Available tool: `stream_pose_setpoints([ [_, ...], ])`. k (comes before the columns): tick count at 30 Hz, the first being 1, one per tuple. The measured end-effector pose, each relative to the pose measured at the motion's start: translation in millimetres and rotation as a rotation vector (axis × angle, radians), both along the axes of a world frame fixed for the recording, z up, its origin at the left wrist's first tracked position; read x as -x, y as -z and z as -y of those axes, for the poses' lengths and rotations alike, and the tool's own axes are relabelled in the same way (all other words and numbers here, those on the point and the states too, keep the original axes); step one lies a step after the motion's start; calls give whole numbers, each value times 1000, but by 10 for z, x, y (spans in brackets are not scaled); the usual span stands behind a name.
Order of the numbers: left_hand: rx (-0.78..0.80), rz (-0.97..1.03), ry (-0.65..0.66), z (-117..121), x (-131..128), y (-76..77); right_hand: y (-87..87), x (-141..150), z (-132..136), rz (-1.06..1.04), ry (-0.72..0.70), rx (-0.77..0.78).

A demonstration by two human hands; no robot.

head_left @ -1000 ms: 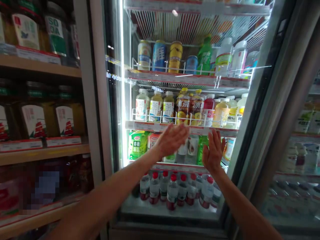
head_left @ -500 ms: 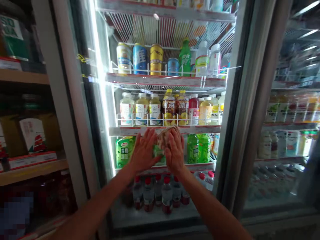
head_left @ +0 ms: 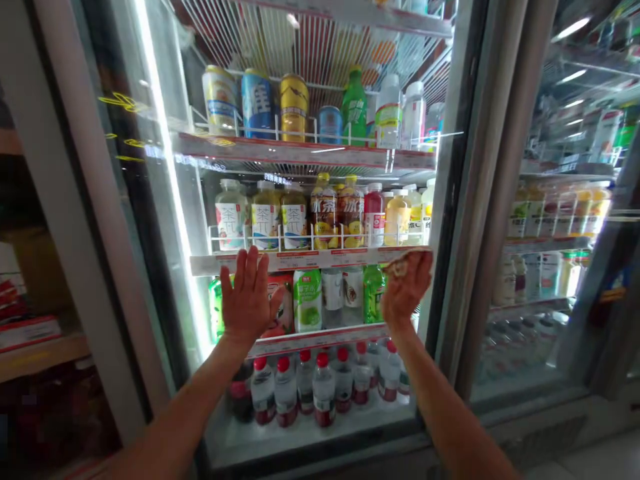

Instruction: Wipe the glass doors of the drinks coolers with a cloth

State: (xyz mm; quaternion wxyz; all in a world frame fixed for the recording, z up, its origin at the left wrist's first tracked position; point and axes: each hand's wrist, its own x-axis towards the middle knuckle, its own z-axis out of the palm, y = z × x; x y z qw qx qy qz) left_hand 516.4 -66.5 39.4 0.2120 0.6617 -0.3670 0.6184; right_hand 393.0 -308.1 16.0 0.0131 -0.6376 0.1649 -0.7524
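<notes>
My left hand is open, fingers stretched up and flat against the glass door of a lit drinks fridge, level with the third shelf. My right hand is further right on the same glass, near the door's dark right frame. It is closed on a small crumpled brownish cloth that sticks out above the fingers. Between my hands, behind the glass, stand a green-labelled bottle and other drinks.
Behind the glass, cans line the upper shelf, tea and juice bottles the middle one, red-capped water bottles the bottom. A second fridge stands to the right. Wooden shelving is at the left.
My hands, together at the middle of the glass half a second ago, have moved apart: left hand leftwards, right hand with the cloth rightwards. The view has swung right.
</notes>
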Motion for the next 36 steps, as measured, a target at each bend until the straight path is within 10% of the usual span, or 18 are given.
stream_pose_setpoints([
  [5,-5,-7,4,-34,3,9,55,-121,-464,-363,-142,436],
  [11,-8,17,-39,-10,6,37,11,73,140,22,38,34],
  [18,-3,-13,-11,-8,1,52,146,12,-184,-302,-112,385],
  [23,0,-24,-22,13,20,57,146,174,325,66,53,-5],
  [30,-10,-5,-38,-5,24,152,552,32,-264,-366,-173,396],
  [36,-16,3,-25,-6,6,205,669,165,207,45,63,-9],
])
